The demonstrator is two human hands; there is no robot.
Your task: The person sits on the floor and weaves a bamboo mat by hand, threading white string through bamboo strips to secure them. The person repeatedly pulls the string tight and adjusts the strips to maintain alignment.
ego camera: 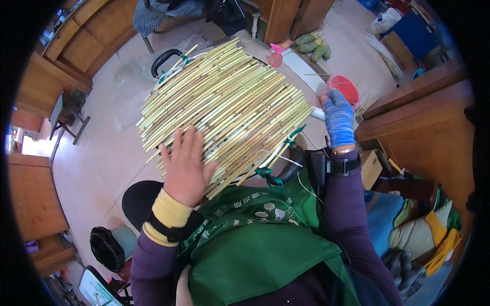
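A mat of thin plant stalks [229,103], tied across with thread, lies over a round frame on my lap. Dark curved handles [164,61] stick out at two sides of the frame, with green ribbon ties [270,178] near them. My left hand [185,164], bare, rests flat on the near left part of the stalks with its fingers spread. My right hand [338,116], in a blue knitted glove, is at the rim of a red plastic bowl [344,88] right of the mat; its fingertips are partly hidden, so its grip is unclear. White cord hangs from the frame's near edge.
A pink spray bottle [275,56] and several green gourd-like vegetables [314,46] are on the tiled floor ahead. A bin with a black liner [107,248] stands at the lower left. Wooden cabinets [417,141] and piled cloth [421,233] are at the right. A folding stool [69,114] stands left.
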